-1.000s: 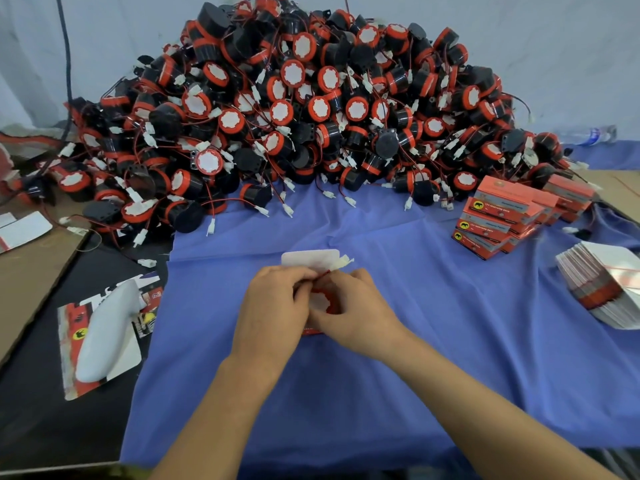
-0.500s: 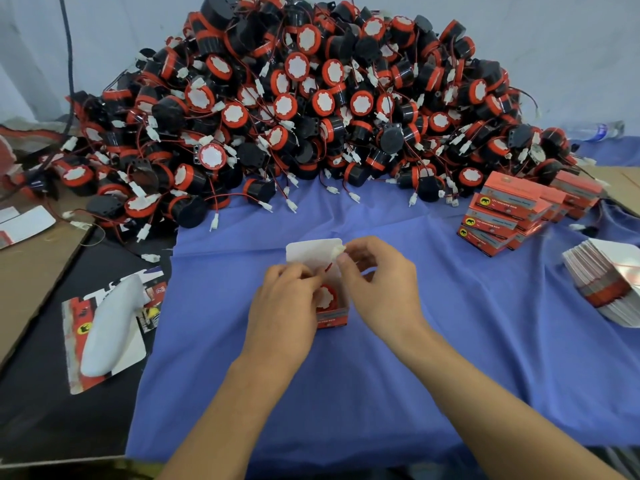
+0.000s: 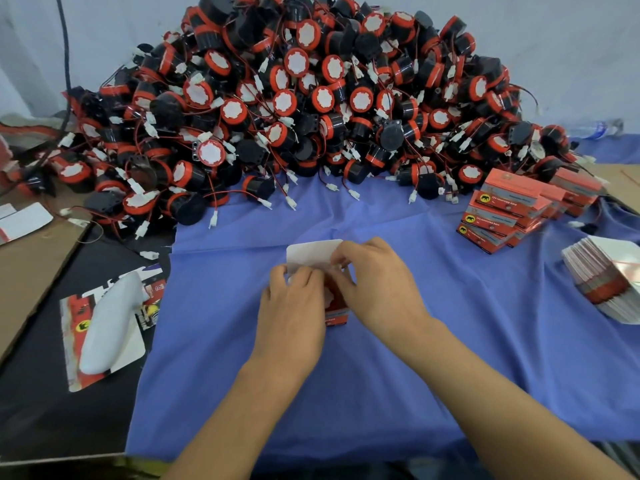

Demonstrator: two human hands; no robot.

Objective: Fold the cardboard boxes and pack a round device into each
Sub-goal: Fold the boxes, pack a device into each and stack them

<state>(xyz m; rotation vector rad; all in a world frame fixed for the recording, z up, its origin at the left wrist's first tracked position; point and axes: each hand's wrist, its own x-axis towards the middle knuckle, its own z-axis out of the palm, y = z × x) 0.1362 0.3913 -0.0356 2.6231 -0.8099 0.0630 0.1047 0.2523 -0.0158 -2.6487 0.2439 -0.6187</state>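
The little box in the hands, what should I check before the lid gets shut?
1. Box gripped by the left hand and the right hand: ok.
2. White flap standing up, free to fold: ok.
3. Round device sitting fully down inside: cannot tell, the hands mostly cover it.
4. Wire tucked in, clear of the flap: cannot tell, hidden.
5. Stack of packed boxes at the right, ready for this one: ok.
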